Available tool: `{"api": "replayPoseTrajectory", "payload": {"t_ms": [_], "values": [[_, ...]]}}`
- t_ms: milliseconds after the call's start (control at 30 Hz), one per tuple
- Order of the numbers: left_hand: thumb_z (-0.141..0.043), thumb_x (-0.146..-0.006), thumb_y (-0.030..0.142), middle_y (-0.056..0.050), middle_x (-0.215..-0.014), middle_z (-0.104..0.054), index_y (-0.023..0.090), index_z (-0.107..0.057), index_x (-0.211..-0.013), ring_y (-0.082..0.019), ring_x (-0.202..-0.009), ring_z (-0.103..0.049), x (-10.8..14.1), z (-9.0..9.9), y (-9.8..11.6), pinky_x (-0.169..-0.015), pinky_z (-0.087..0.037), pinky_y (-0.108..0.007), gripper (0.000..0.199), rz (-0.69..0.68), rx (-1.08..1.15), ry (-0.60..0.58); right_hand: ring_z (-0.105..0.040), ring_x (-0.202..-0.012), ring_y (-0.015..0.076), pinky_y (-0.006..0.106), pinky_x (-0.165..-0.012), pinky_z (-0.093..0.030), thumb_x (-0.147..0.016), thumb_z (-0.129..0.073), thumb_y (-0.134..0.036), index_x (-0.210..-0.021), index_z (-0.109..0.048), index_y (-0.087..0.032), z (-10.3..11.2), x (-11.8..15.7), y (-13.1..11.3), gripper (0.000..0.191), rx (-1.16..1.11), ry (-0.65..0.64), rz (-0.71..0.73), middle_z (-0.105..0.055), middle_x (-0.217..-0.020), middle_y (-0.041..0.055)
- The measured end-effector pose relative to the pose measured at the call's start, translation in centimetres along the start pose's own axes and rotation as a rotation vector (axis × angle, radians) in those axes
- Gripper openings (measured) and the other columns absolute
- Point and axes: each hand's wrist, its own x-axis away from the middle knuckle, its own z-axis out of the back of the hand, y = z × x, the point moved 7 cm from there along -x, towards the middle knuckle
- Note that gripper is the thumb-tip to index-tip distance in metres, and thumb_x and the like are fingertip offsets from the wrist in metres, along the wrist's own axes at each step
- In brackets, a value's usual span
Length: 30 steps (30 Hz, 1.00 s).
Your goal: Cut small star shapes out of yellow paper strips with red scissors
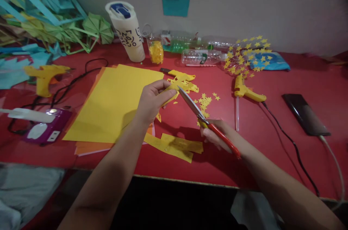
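My left hand pinches a small piece of yellow paper above the table. In my right hand is a pair of scissors with red handles, its blade tips touching or close to that paper. Small yellow paper stars lie in a loose pile beneath the blades. Yellow paper strips rest near the table's front edge, between my forearms. Beyond my left fingers are yellow paper scraps and a yellow-and-black cutter. Yellow sheets are stacked left of my left hand.
Yellow glue guns stand right and left on the red table. A purple power strip and cords lie left, a phone right. A white tumbler and plastic bottles line the back.
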Motion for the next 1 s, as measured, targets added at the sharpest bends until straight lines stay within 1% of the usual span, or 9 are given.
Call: {"api": "replayPoseTrajectory", "payload": {"t_ms": [333,467,533,600,667,733,833,900,1000], "values": [[-0.068,-0.068,0.024,0.005,-0.053,-0.047,0.019,-0.061,-0.065,-0.005,-0.043,-0.038,0.0,0.2,0.0,-0.04,-0.035,-0.02,0.009,-0.024,-0.071,0.019,-0.037,-0.033,0.0072,0.026,-0.041,-0.038,-0.076,-0.053,-0.076,-0.057,-0.041,-0.023,0.0,0.1,-1.3,0.057,-0.094,0.007,-0.098,-0.042,-0.04,-0.0069],[-0.068,-0.07,0.02,0.002,-0.07,-0.06,0.02,-0.064,-0.075,-0.009,-0.065,-0.056,-0.2,1.3,0.8,-0.063,-0.049,-0.022,0.006,-0.22,-0.139,0.17,-0.041,-0.03,0.0089,0.029,-0.05,-0.05,-0.081,-0.047,-0.074,-0.062,-0.048,-0.023,-0.2,0.1,-1.0,0.054,-0.182,0.005,-0.145,-0.039,-0.033,-0.0088],[-0.067,-0.071,0.017,0.001,-0.081,-0.064,0.021,-0.065,-0.08,-0.01,-0.078,-0.06,0.1,2.0,1.6,-0.077,-0.05,-0.024,0.01,-0.338,-0.159,0.271,-0.038,-0.028,0.0075,0.029,-0.053,-0.052,-0.081,-0.047,-0.074,-0.063,-0.048,-0.023,-0.1,0.0,-0.9,0.054,-0.232,0.03,-0.134,-0.038,-0.032,-0.01],[-0.065,-0.075,0.017,0.001,-0.079,-0.064,0.021,-0.065,-0.079,-0.01,-0.077,-0.059,0.6,2.2,2.2,-0.075,-0.049,-0.023,0.006,-0.396,-0.164,0.314,-0.035,-0.027,0.0067,0.029,-0.054,-0.053,-0.081,-0.046,-0.074,-0.064,-0.048,-0.022,0.1,0.0,-0.7,0.054,-0.272,0.064,-0.131,-0.037,-0.032,-0.0109],[-0.061,-0.08,0.022,0.001,-0.068,-0.061,0.02,-0.064,-0.072,-0.009,-0.064,-0.055,0.8,1.3,2.2,-0.063,-0.047,-0.022,0.009,-0.353,-0.157,0.217,-0.035,-0.027,0.0072,0.029,-0.053,-0.053,-0.082,-0.046,-0.075,-0.065,-0.047,-0.023,0.1,-0.1,-0.5,0.055,-0.289,0.086,-0.133,-0.037,-0.031,-0.0106],[-0.057,-0.085,0.031,0.001,-0.058,-0.058,0.019,-0.064,-0.066,-0.008,-0.052,-0.051,0.9,-0.9,1.2,-0.052,-0.044,-0.022,0.023,-0.209,-0.14,-0.036,-0.035,-0.028,0.0081,0.03,-0.052,-0.052,-0.082,-0.044,-0.075,-0.065,-0.047,-0.023,0.0,-0.1,-0.6,0.055,-0.297,0.083,-0.123,-0.038,-0.03,-0.0102],[-0.051,-0.087,0.051,-0.003,-0.059,-0.062,0.018,-0.063,-0.067,-0.01,-0.052,-0.055,1.8,-4.2,-1.1,-0.051,-0.045,-0.024,0.041,0.035,-0.066,-0.371,-0.036,-0.028,0.0083,0.03,-0.053,-0.051,-0.083,-0.044,-0.075,-0.066,-0.048,-0.023,-0.2,-0.1,-0.8,0.055,-0.291,0.048,-0.106,-0.037,-0.032,-0.0107],[-0.053,-0.085,0.056,-0.002,-0.064,-0.063,0.018,-0.061,-0.072,-0.009,-0.055,-0.056,1.9,-4.5,-1.9,-0.055,-0.047,-0.024,0.041,0.09,0.046,-0.325,-0.036,-0.028,0.0076,0.03,-0.053,-0.051,-0.081,-0.046,-0.075,-0.066,-0.048,-0.022,-0.4,0.0,-1.0,0.055,-0.275,0.03,-0.111,-0.037,-0.033,-0.0111],[-0.059,-0.082,0.055,0.001,-0.065,-0.06,0.018,-0.06,-0.078,-0.008,-0.057,-0.055,1.4,-3.2,-2.1,-0.056,-0.047,-0.022,0.037,0.056,0.182,-0.108,-0.038,-0.029,0.0073,0.029,-0.048,-0.047,-0.077,-0.048,-0.078,-0.064,-0.047,-0.022,-0.6,0.1,-1.2,0.057,-0.228,0.03,-0.13,-0.038,-0.035,-0.0105]]}}
